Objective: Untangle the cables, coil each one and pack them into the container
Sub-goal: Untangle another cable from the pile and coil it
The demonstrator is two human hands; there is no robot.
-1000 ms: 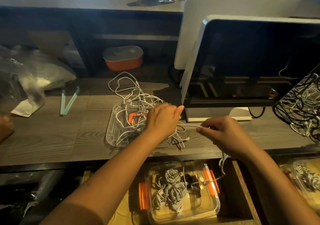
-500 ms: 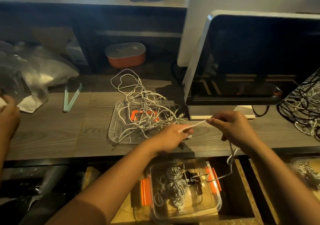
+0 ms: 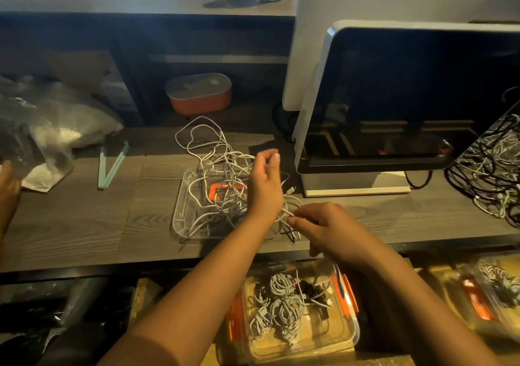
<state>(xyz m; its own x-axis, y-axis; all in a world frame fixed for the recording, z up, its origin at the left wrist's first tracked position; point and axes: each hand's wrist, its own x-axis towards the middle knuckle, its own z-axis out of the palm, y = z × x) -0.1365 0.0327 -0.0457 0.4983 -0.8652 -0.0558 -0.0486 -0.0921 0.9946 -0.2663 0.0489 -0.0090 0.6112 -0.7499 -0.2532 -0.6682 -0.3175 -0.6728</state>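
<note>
Head view: coiling step, I judge. Right hand (image 3: 329, 230) pinches a white cable (image 3: 287, 212) beside the tangle (image 3: 219, 174); left hand (image 3: 266, 180) raised, blurred, grip unclear. Next: wind loops, then container (image 3: 355, 334).

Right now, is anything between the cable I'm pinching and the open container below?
Nothing visible. The container sits open directly under the right hand, though the white cable runs into the tangle.

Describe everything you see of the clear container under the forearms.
The container is a clear plastic rectangular box with rounded corners and orange latches on its left and right sides. It is open, lid off, sitting level below the front edge of the desk. Several coiled pale cables and some dark pieces lie inside.
</note>
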